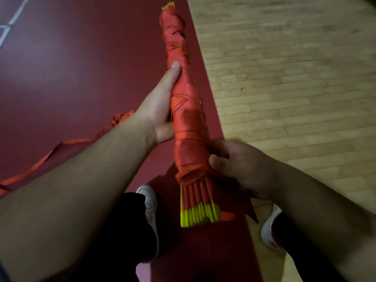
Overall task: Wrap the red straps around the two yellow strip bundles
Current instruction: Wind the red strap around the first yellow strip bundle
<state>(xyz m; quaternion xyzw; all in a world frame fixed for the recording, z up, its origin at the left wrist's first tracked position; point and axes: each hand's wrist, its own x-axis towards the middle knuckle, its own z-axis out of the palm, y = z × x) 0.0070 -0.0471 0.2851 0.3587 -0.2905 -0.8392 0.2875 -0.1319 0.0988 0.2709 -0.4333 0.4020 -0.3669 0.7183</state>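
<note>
A long bundle of yellow strips (198,214) is held lengthwise in front of me, wound along most of its length in red strap (183,102). Yellow tips show at the near end and at the far end (168,6). My left hand (160,110) grips the bundle's middle from the left, thumb lying along the wrap. My right hand (238,169) grips the lower part near the near end, fingers curled round the strap. A loose tail of red strap (61,145) trails off to the left across the floor. Only one bundle is visible.
Below is a dark red floor area (61,68) on the left and light wooden boards (295,68) on the right. My two feet in white shoes (149,202) and dark trousers stand under the bundle. White lines cross the floor at the top left.
</note>
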